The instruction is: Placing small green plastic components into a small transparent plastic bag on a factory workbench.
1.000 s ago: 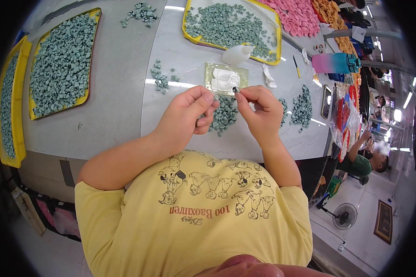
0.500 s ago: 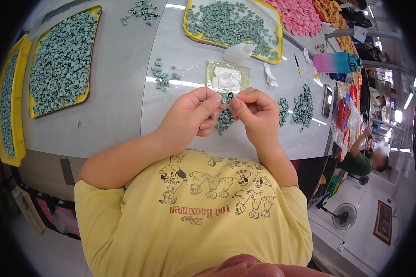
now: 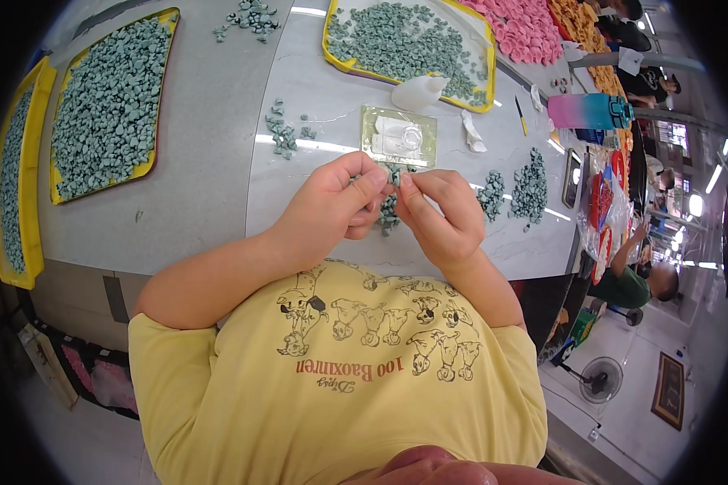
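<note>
Both hands pinch one green piece (image 3: 394, 173) between them: left hand (image 3: 336, 208) and right hand (image 3: 443, 214) equally near, fingertips meeting.

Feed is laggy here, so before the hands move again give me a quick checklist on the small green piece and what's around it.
1. Green piece pinched between both hands' fingers: ok.
2. Left hand and right hand meet above the table, not resting on it: ok.
3. How the piece sits in the pinch: cannot tell, the fingers hide it.
4. Loose green pile directly under the hands: ok.
5. White squeeze bottle lies tipped on the yellow tray rim: not ok.
</note>
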`<control>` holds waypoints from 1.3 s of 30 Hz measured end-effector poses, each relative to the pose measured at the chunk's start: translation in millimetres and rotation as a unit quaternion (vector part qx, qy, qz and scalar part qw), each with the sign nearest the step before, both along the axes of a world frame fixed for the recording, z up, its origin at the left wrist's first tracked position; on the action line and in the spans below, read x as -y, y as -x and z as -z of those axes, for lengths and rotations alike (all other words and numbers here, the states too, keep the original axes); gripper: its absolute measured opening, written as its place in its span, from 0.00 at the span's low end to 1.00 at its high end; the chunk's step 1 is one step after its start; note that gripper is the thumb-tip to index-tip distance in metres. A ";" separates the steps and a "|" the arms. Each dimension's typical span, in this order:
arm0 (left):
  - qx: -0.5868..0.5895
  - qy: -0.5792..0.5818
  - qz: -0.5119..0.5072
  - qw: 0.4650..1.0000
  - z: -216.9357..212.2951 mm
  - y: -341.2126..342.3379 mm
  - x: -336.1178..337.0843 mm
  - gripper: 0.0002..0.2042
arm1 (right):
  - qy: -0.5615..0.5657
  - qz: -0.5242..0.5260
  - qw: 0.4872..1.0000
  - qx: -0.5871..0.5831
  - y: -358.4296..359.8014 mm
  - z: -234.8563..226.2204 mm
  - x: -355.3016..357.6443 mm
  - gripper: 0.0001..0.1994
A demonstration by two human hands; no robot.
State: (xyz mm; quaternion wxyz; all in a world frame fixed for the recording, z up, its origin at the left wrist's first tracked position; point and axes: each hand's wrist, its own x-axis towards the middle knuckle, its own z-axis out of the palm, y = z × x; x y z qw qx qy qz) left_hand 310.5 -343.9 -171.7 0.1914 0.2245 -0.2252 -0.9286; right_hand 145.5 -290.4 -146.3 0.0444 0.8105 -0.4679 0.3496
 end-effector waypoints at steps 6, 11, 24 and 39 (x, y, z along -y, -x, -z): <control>0.069 0.112 -0.032 0.991 -4.6 -2.6 -1.3 0.08 | -0.067 0.022 0.992 0.101 -4.6 5.5 -1.1 0.12; 0.151 0.254 -0.070 0.953 -5.0 -1.5 -5.6 0.08 | -0.111 0.062 0.977 0.170 -9.7 4.2 -3.4 0.11; 0.224 0.271 0.014 0.936 3.1 20.7 -10.4 0.10 | -0.307 0.044 0.929 0.203 34.0 -2.7 -18.7 0.08; 0.126 0.048 0.028 0.991 -5.2 33.0 -5.9 0.10 | -0.422 0.350 0.831 -0.095 128.3 -6.6 -54.4 0.10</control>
